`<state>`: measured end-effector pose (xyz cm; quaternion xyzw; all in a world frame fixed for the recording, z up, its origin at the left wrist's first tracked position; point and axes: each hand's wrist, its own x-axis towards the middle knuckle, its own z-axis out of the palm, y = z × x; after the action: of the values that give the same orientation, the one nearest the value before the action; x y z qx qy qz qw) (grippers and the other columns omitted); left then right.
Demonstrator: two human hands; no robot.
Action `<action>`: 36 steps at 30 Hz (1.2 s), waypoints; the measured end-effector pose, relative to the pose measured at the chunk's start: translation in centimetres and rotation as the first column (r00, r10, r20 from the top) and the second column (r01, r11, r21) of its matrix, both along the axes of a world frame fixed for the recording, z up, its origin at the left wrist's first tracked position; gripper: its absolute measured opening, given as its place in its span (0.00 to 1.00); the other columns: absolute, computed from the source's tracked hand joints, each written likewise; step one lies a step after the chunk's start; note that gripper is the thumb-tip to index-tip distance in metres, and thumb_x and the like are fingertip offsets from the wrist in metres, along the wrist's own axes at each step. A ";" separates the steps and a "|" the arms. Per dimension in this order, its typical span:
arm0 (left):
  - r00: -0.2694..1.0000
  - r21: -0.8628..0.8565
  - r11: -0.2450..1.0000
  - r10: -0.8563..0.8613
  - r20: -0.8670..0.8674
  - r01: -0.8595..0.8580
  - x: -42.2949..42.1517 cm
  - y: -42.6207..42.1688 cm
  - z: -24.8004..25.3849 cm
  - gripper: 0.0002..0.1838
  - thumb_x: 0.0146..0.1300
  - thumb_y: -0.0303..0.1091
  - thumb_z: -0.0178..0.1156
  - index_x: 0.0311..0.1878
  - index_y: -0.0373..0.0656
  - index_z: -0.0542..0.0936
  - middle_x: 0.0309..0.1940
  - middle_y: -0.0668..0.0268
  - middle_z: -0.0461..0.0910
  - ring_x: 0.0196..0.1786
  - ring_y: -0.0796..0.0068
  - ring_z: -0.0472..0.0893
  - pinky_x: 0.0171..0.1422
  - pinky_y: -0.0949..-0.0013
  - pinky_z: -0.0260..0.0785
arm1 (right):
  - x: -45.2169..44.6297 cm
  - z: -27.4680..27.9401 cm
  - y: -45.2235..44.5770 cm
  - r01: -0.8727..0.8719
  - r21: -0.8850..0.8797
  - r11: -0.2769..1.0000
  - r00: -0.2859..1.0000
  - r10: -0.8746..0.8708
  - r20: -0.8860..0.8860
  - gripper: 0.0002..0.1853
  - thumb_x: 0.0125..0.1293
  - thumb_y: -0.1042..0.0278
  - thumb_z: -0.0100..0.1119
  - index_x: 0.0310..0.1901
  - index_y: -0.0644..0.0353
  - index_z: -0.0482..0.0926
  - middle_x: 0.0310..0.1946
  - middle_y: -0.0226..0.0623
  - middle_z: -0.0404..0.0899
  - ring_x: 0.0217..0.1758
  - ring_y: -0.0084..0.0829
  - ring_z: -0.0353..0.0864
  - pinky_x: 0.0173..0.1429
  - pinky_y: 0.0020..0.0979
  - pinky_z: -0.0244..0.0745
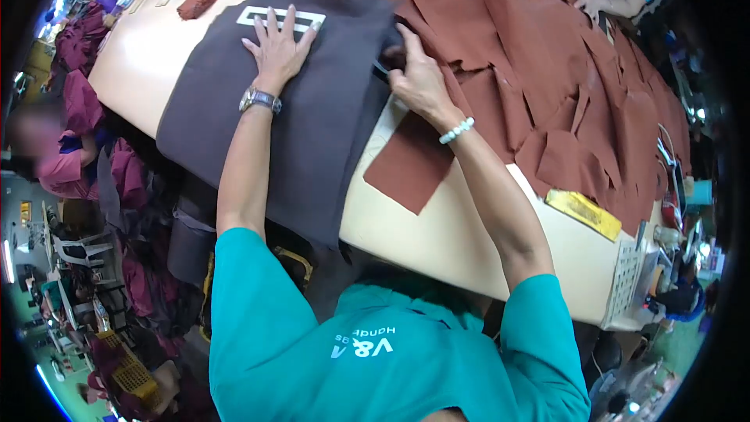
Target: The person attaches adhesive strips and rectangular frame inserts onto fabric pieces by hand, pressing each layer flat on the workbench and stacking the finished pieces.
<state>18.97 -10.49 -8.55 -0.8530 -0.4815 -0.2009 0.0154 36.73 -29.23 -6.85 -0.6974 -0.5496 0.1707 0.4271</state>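
Observation:
My left hand point(280, 45) lies flat with fingers spread on a white slotted rectangular template point(251, 16). The template rests on dark grey fabric point(312, 125) that covers part of the table and hangs over its near edge. At the fabric's right edge, my right hand point(420, 78) has its fingers curled around something dark with a thin shiny edge, mostly hidden by the hand and blurred. Just below that hand lies a rust-brown fabric piece point(410, 162).
Crumpled rust-brown fabric point(539, 70) is heaped across the table's right side. A yellow strip point(583, 213) lies near the right end of the pale table point(437, 242). Across the table is a co-worker's hand point(591, 3). Another person in pink point(70, 168) is at left.

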 end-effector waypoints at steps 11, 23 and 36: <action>0.999 -0.023 0.999 0.045 0.001 -0.045 0.4 0.0 -0.1 0.38 0.60 0.67 0.47 0.69 0.58 0.61 0.72 0.53 0.51 0.74 0.45 0.44 0.67 0.27 0.34 | 1.3 0.1 -1.2 0.078 0.274 0.959 0.899 -0.186 0.397 0.31 0.55 0.69 0.62 0.62 0.57 0.66 0.28 0.44 0.82 0.31 0.43 0.81 0.40 0.41 0.73; 0.989 -0.031 0.998 0.051 0.138 -0.047 0.6 -0.5 -0.5 0.39 0.58 0.65 0.50 0.70 0.57 0.62 0.71 0.54 0.53 0.74 0.48 0.45 0.68 0.28 0.32 | 1.8 7.9 -5.7 0.034 0.378 0.925 0.999 -0.041 0.010 0.28 0.60 0.76 0.58 0.62 0.59 0.64 0.35 0.42 0.84 0.32 0.30 0.85 0.36 0.31 0.78; 0.991 -0.009 0.999 0.032 -0.130 -0.034 -1.2 4.5 -1.8 0.36 0.62 0.66 0.43 0.68 0.56 0.65 0.69 0.69 0.60 0.73 0.66 0.55 0.69 0.40 0.47 | -3.2 0.8 -5.3 0.025 0.133 0.991 0.907 -0.079 0.415 0.36 0.54 0.69 0.63 0.65 0.59 0.61 0.64 0.46 0.62 0.67 0.53 0.60 0.66 0.54 0.57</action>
<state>17.79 -5.99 -10.37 -0.8563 -0.4946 -0.1419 0.0455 33.52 -34.57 -6.09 -0.7042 -0.6192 -0.0289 0.3463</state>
